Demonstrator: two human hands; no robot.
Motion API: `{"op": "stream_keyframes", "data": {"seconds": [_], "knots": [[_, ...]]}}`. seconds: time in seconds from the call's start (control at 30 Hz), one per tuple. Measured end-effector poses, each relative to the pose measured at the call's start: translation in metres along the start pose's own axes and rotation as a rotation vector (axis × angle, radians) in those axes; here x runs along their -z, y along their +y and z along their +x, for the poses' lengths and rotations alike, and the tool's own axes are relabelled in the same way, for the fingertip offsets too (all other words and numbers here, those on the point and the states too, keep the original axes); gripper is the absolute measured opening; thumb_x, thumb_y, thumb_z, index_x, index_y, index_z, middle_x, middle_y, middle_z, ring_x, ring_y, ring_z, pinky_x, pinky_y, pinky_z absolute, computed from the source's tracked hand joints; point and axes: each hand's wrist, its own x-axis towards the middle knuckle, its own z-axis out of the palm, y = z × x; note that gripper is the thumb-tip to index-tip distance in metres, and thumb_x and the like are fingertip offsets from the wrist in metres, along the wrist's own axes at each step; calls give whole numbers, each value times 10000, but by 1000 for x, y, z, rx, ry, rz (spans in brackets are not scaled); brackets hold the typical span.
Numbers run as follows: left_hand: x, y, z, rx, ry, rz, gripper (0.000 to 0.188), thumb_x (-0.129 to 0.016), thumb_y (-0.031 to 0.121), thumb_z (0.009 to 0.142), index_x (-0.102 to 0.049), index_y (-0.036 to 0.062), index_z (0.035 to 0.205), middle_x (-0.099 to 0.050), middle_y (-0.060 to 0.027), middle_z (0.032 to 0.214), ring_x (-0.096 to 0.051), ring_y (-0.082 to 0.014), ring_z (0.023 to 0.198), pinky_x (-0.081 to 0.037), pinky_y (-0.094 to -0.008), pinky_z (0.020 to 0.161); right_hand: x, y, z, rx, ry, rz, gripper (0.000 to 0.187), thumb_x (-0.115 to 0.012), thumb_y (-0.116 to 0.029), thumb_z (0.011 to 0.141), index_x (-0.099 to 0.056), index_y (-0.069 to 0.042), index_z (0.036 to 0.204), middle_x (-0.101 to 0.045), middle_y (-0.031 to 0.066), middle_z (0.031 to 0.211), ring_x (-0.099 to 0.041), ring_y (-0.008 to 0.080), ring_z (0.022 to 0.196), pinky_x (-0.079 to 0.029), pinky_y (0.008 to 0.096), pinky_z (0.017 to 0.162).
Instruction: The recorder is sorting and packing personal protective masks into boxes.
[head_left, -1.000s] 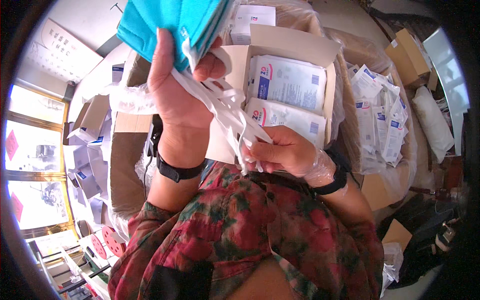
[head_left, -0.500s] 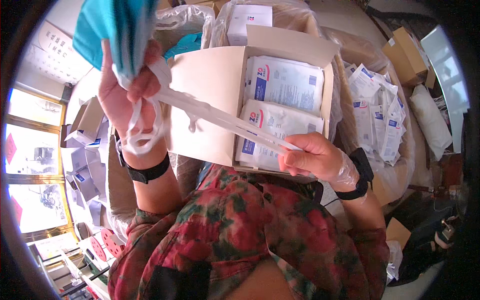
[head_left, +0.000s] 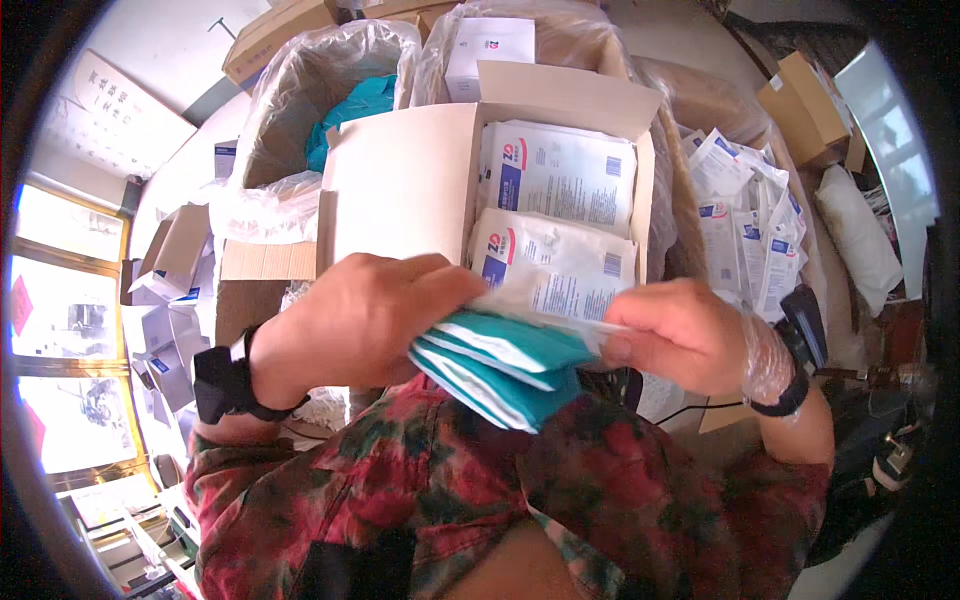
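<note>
At nine o'clock the left hand (head_left: 375, 315) has its grip closed on folded teal masks (head_left: 500, 370) at six; at three, the right hand (head_left: 685, 335) pinches, blur permitting, their white straps (head_left: 545, 314). Packets (head_left: 557, 175) fill a box (head_left: 400, 185) at one.

The open box (head_left: 400, 190) carried two white packets (head_left: 575, 180) showing on top, lying flat. Behind it to the left, a plastic-lined carton (head_left: 283, 110) bore teal masks (head_left: 362, 102); to the right, another lined carton (head_left: 690, 85) carried loose sachets (head_left: 745, 215).
</note>
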Motion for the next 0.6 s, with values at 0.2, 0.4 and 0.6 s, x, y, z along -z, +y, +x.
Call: {"op": "stream_keyframes", "data": {"seconds": [0.2, 0.4, 0.6], "knots": [[10, -32, -32, 136, 296, 283, 387, -759, 140, 610, -594, 41, 945, -593, -111, 785, -639, -312, 699, -519, -370, 602, 2, -15, -47, -259, 76, -29, 180, -566, -166, 906, -564, -12, 811, -534, 131, 696, -575, 288, 664, -431, 370, 595], [17, -48, -42, 272, 295, 364, 397, -780, 95, 573, -608, 32, 926, -619, -119, 792, -654, -316, 748, -509, -362, 618, 6, -28, -73, -503, 103, 57, 185, -577, -178, 899, -571, -25, 794, -534, 77, 674, -573, 208, 656, -426, 331, 586], [50, -113, -95, 821, 689, -183, 337, -729, 104, 774, -633, -2, 1079, -688, -150, 976, -644, -182, 913, -528, -320, 770, 20, 3, -141, -564, 730, -19, 259, -511, -225, 913, -504, -84, 696, -438, -13, 608, -406, 100, 492, -310, 230, 450]]}}
